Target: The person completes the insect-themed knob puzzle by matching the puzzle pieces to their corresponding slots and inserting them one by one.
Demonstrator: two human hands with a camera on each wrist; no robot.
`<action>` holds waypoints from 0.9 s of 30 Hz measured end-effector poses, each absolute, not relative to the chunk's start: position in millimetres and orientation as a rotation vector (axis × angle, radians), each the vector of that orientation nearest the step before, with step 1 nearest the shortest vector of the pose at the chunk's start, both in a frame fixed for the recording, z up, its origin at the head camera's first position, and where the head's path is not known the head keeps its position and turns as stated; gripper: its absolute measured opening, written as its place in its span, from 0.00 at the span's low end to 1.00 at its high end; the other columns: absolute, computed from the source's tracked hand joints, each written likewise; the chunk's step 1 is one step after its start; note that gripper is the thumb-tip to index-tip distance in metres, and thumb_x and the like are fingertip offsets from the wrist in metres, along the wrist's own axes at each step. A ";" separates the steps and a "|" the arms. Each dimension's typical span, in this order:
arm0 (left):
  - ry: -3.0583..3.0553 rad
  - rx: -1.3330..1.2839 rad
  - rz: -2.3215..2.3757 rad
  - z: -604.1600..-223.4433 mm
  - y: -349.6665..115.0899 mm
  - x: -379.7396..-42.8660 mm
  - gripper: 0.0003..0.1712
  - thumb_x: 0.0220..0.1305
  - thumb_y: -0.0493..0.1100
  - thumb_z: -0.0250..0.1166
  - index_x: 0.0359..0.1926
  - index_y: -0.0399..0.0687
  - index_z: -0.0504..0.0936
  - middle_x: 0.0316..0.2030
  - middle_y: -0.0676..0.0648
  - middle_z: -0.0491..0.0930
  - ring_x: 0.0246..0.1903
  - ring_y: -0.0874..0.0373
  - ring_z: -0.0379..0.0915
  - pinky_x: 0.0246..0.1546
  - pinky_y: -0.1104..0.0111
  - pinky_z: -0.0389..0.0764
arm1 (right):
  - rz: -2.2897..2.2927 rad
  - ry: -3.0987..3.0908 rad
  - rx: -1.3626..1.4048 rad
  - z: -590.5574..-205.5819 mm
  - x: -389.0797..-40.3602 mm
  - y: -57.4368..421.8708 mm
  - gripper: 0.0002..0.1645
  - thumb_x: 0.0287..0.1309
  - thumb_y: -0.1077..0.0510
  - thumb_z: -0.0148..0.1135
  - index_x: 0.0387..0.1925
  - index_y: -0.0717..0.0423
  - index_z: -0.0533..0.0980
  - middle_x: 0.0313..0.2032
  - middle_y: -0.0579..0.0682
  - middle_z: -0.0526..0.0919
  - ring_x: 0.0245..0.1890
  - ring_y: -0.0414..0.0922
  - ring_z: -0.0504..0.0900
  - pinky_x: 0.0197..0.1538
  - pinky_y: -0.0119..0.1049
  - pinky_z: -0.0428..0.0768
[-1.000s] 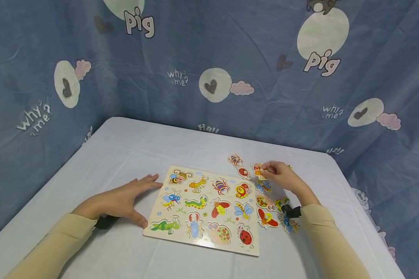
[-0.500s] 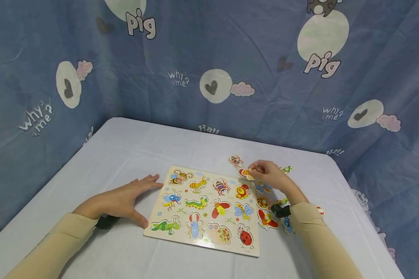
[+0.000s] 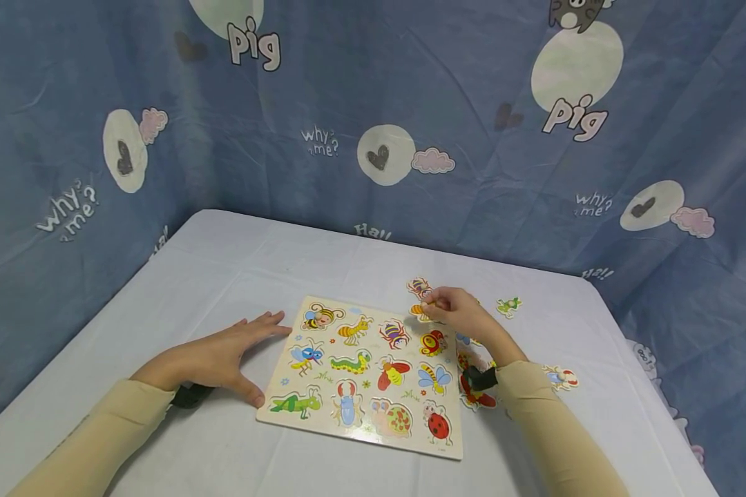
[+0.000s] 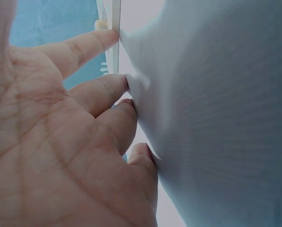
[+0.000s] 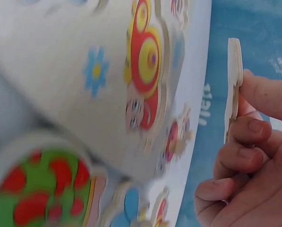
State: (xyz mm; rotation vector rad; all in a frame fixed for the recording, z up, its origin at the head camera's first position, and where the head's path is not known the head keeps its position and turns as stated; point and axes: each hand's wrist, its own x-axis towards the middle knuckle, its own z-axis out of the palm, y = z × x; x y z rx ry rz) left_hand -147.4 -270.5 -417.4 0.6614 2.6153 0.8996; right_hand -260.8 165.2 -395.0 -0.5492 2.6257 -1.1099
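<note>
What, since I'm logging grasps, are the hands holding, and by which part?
The right hand pinches an orange-striped puzzle piece from its printed side; the fingers hide exactly where. The left hand holds nothing, touching the board.

My table (image 3: 242,269) is white, with faint fold lines across it and rounded far corners. The board (image 3: 413,362) lies flat near its middle, turned a little askew. My left hand (image 3: 214,357) rests at the board's left side, fingertips touching the tabletop. Loose pieces lie to the right. The snail (image 3: 465,359) and the red fly (image 3: 483,400) are just beside the board's right edge, partly covered from above by my right arm (image 3: 531,407). The spider (image 3: 418,286) lies past the far edge, the grasshopper (image 3: 508,307) well off to the right, and the beetle (image 3: 561,377) beyond my sleeve.
</note>
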 end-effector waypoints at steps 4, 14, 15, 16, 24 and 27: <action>2.618 0.669 0.896 -418.3 -271.0 -147.3 0.69 0.36 0.62 0.90 0.79 0.48 0.69 0.85 0.34 0.51 0.85 0.29 0.40 0.81 0.28 0.42 | -1.148 2.590 -0.555 -397.2 -260.7 155.1 0.12 0.76 0.59 0.63 0.50 0.64 0.82 0.25 0.44 0.69 0.26 0.42 0.65 0.32 0.30 0.68; 2.623 0.683 0.895 -420.0 -270.7 -147.9 0.69 0.36 0.62 0.90 0.79 0.47 0.69 0.85 0.33 0.51 0.85 0.29 0.41 0.81 0.28 0.43 | -1.204 2.525 -0.534 -400.4 -258.9 141.8 0.14 0.76 0.55 0.64 0.51 0.62 0.83 0.26 0.44 0.69 0.28 0.42 0.65 0.32 0.30 0.67; 2.619 0.682 0.900 -420.1 -270.5 -148.0 0.69 0.37 0.62 0.90 0.79 0.47 0.69 0.85 0.33 0.51 0.85 0.29 0.41 0.81 0.28 0.42 | -1.209 2.518 -0.532 -400.5 -258.4 141.3 0.14 0.76 0.55 0.64 0.51 0.62 0.82 0.26 0.44 0.69 0.28 0.42 0.65 0.32 0.30 0.67; 2.616 0.679 0.904 -420.2 -270.4 -147.9 0.68 0.37 0.61 0.90 0.79 0.47 0.69 0.85 0.33 0.51 0.85 0.29 0.41 0.81 0.28 0.42 | -1.210 2.513 -0.534 -400.5 -257.9 140.7 0.14 0.76 0.56 0.64 0.52 0.62 0.82 0.26 0.44 0.69 0.28 0.42 0.65 0.32 0.30 0.68; 2.634 0.655 0.904 -417.9 -270.0 -149.0 0.63 0.40 0.59 0.90 0.77 0.49 0.72 0.85 0.34 0.54 0.83 0.26 0.44 0.81 0.29 0.46 | -1.164 2.512 -0.612 -399.1 -255.5 132.0 0.13 0.76 0.56 0.64 0.52 0.62 0.83 0.24 0.44 0.67 0.26 0.42 0.63 0.32 0.31 0.67; 2.646 0.643 0.895 -417.1 -268.4 -150.0 0.62 0.40 0.58 0.90 0.77 0.49 0.73 0.84 0.34 0.55 0.83 0.26 0.46 0.80 0.29 0.49 | -1.142 2.519 -0.643 -398.3 -254.8 127.1 0.12 0.76 0.56 0.64 0.52 0.61 0.84 0.25 0.44 0.67 0.26 0.42 0.62 0.32 0.31 0.65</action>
